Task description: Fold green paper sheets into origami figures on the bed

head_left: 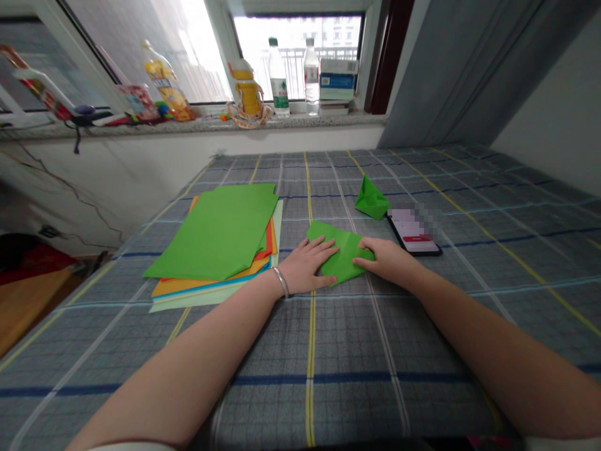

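A folded piece of green paper (345, 249) lies on the checked cloth in front of me, with a crease showing across it. My left hand (310, 263) rests flat on its left part, fingers spread. At its right edge my right hand (382, 257) has the paper between thumb and fingers; the underside of that grip is hidden. Just beyond, a folded green paper shape (371, 199) with a raised point stands on the cloth. To the left of my left hand is a stack of coloured paper (220, 232), with green sheets on top and orange, red, blue and pale green edges below.
A phone (413, 233) lies right of the folded shape, its screen lit. On the windowsill (197, 127) stand a juice bottle (169, 84), a yellow cup (248, 94), two clear bottles (278, 81) and boxes (337, 81). A grey curtain (436, 69) hangs at the right.
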### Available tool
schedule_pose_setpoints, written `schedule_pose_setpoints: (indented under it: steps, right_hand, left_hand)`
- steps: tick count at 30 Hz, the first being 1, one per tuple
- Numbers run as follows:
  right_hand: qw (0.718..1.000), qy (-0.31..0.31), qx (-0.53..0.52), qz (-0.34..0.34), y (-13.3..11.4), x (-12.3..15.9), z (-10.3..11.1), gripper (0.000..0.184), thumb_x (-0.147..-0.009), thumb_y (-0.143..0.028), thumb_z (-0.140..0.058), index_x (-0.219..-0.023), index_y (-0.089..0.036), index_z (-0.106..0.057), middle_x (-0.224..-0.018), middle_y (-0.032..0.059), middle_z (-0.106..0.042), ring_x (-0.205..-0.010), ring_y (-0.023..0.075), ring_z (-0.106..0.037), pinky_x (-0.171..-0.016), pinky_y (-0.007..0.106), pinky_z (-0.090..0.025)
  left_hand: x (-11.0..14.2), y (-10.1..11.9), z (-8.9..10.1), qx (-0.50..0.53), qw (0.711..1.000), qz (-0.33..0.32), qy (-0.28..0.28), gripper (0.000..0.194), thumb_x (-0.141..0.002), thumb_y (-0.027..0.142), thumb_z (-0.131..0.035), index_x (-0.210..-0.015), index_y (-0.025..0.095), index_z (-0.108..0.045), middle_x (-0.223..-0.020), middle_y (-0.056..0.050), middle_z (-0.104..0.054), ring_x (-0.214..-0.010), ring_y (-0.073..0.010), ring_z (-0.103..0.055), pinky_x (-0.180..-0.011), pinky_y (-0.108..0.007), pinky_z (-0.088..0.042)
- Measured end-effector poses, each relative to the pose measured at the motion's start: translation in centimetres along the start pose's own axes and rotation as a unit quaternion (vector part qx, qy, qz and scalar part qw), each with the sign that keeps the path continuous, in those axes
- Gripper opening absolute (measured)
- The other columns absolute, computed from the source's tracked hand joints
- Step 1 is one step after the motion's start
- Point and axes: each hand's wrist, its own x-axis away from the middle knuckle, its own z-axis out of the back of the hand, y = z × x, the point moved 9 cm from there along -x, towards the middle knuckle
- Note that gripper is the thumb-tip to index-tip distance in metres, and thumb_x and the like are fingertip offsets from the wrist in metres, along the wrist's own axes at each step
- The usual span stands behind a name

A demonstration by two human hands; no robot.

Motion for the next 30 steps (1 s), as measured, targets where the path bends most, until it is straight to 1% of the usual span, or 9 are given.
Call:
schedule_pose_setpoints:
  steps: [4,9,11,16,19,23,26,28,30]
  right_hand:
    - [1.0,0.01,-0.021,-0.004,0.02,0.14,0.02,0.023,-0.08,-0.037,-0.062,-0.094,-0.02,-0.058,-0.09,0.0057,-0.068,-0.083,0.0216,-0.062,-0.07,0.03,-0.042]
    - [0.999,0.029,-0.042,-0.009,0.18,0.29,0.24,0.031,-0.077,-0.033,-0.066,-0.103,-0.022,-0.053,-0.09,0.0038,-0.066,-0.076,0.019,-0.061,-0.066,0.029,-0.042]
    - [0.998,0.031,-0.044,0.01,-0.05,0.25,0.22,0.028,-0.078,-0.031,-0.065,-0.102,-0.023,-0.054,-0.092,0.0033,-0.065,-0.078,0.019,-0.061,-0.069,0.03,-0.043]
    - [0.996,0.038,-0.05,0.062,-0.54,0.09,0.07,0.017,-0.081,-0.028,-0.062,-0.097,-0.024,-0.06,-0.099,0.0022,-0.067,-0.091,0.02,-0.061,-0.082,0.033,-0.045]
    - [0.996,0.034,-0.05,0.072,-0.62,0.07,-0.09,0.016,-0.083,-0.029,-0.06,-0.098,-0.024,-0.063,-0.101,0.0026,-0.066,-0.095,0.02,-0.061,-0.087,0.034,-0.045]
    - [0.997,0.022,-0.038,0.07,-0.71,0.11,-0.33,0.019,-0.086,-0.033,-0.057,-0.1,-0.027,-0.068,-0.101,0.003,-0.065,-0.095,0.0193,-0.061,-0.088,0.033,-0.045]
    - [0.997,0.024,-0.024,0.066,-0.72,0.16,-0.3,0.022,-0.087,-0.035,-0.057,-0.103,-0.029,-0.07,-0.104,0.0033,-0.065,-0.095,0.0194,-0.061,-0.087,0.032,-0.046]
    - [0.998,0.021,-0.015,0.065,-0.73,0.18,-0.32,0.024,-0.087,-0.036,-0.056,-0.106,-0.03,-0.07,-0.103,0.0033,-0.065,-0.094,0.0194,-0.061,-0.086,0.032,-0.047]
    - [0.998,0.016,-0.007,0.065,-0.76,0.19,-0.35,0.025,-0.088,-0.036,-0.056,-0.107,-0.032,-0.07,-0.101,0.0032,-0.065,-0.092,0.019,-0.061,-0.084,0.032,-0.047]
  left_hand:
    - [0.01,-0.12,-0.17,0.0,1.0,-0.002,0.005,0.071,-0.087,0.057,-0.049,-0.145,0.021,-0.031,-0.155,-0.008,-0.026,-0.145,-0.0286,-0.017,-0.116,-0.054,-0.014]
    - [-0.01,-0.23,-0.34,-0.003,1.0,-0.005,0.008,0.078,-0.084,0.064,-0.049,-0.146,0.021,-0.03,-0.155,-0.009,-0.025,-0.145,-0.0289,-0.017,-0.116,-0.053,-0.014]
    - [-0.01,-0.21,-0.35,-0.005,1.0,-0.004,0.007,0.079,-0.083,0.064,-0.05,-0.146,0.02,-0.03,-0.155,-0.009,-0.025,-0.145,-0.0292,-0.017,-0.116,-0.054,-0.014]
    - [0.0,-0.09,-0.38,-0.01,1.0,-0.005,0.003,0.077,-0.085,0.063,-0.048,-0.146,0.019,-0.029,-0.155,-0.009,-0.025,-0.145,-0.0291,-0.017,-0.116,-0.054,-0.014]
    - [-0.03,-0.11,-0.5,-0.016,1.0,-0.007,0.001,0.077,-0.086,0.062,-0.048,-0.147,0.019,-0.028,-0.155,-0.009,-0.024,-0.145,-0.0298,-0.015,-0.116,-0.054,-0.013]
    - [-0.04,-0.21,-0.54,-0.027,1.0,-0.011,0.005,0.079,-0.085,0.061,-0.05,-0.148,0.019,-0.026,-0.155,-0.01,-0.024,-0.145,-0.032,-0.011,-0.116,-0.053,-0.012]
    - [0.03,0.02,-0.49,-0.035,0.999,-0.02,0.003,0.076,-0.087,0.059,-0.049,-0.149,0.025,-0.022,-0.156,-0.01,-0.023,-0.145,-0.0333,-0.013,-0.114,-0.056,-0.014]
    - [0.1,0.23,-0.51,-0.048,0.999,-0.02,-0.005,0.07,-0.089,0.057,-0.048,-0.149,0.031,-0.022,-0.156,-0.01,-0.021,-0.144,-0.035,-0.013,-0.112,-0.059,-0.014]
    - [0.18,0.4,-0.48,-0.063,0.998,-0.011,-0.013,0.064,-0.091,0.054,-0.045,-0.148,0.034,-0.024,-0.157,-0.009,-0.02,-0.144,-0.0359,-0.014,-0.112,-0.06,-0.013]
